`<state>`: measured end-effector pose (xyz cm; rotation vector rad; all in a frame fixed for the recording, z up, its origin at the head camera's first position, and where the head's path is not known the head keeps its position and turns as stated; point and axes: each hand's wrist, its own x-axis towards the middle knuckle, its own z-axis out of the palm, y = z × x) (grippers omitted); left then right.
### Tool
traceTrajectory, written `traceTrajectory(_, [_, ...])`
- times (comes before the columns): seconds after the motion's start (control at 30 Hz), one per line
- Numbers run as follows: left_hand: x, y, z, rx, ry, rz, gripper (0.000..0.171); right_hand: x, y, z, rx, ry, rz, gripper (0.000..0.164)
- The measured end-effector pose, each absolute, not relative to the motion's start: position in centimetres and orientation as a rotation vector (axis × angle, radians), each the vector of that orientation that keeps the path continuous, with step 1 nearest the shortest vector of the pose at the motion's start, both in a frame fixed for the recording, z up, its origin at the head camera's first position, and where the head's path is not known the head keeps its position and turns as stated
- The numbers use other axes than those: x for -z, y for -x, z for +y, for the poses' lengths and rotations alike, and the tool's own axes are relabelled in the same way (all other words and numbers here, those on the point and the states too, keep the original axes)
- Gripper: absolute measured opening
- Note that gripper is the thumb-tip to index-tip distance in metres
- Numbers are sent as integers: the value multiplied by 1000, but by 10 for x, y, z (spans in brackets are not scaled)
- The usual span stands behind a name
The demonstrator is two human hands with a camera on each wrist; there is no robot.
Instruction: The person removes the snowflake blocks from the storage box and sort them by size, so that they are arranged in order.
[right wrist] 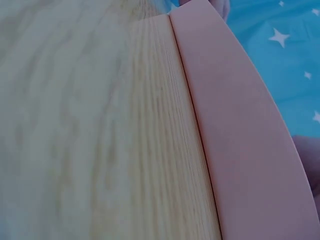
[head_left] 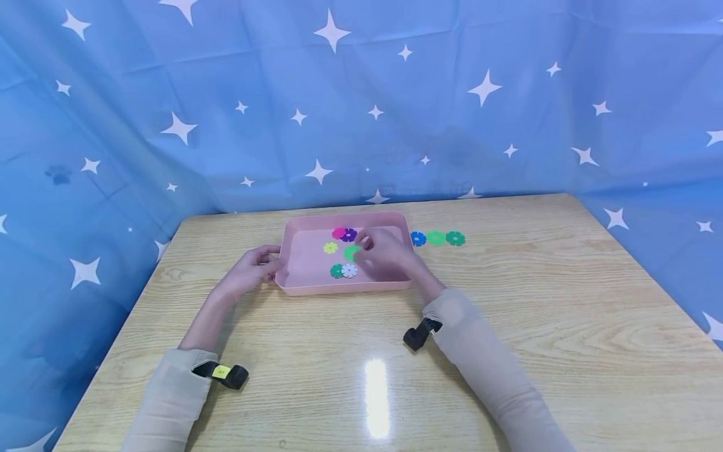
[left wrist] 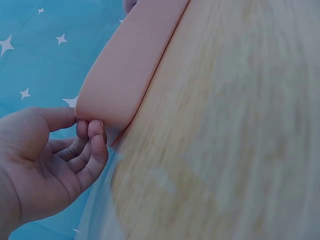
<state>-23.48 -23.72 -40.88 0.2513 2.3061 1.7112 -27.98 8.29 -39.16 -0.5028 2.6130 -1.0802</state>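
Observation:
A shallow pink tray (head_left: 307,290) lies on the table with several small toothed plastic discs inside. My left hand (head_left: 255,271) grips its left side; in the left wrist view the thumb is at the rim and curled fingers (left wrist: 98,131) press the outer wall. Over the tray's right half, my right hand (head_left: 386,250) has its curled fingertips at a light green disc (head_left: 350,253), which they partly cover and seem to pinch. Around it are a pink disc (head_left: 337,233), a purple disc (head_left: 348,235), a yellow disc (head_left: 330,248), a green disc (head_left: 336,271) and a white disc (head_left: 349,270).
Right of the tray, a blue disc (head_left: 418,238), another light green disc (head_left: 436,238) and a dark green disc (head_left: 455,238) lie in a row on the wooden table (head_left: 536,301). A blue star-patterned curtain (head_left: 395,125) hangs behind the table.

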Motion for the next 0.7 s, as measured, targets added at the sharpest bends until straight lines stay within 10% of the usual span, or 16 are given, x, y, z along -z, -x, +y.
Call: traceTrajectory(0.7, [409, 235, -237, -1712, -243, 2303, 52, 394, 281, 78, 1082, 397, 2658, 16])
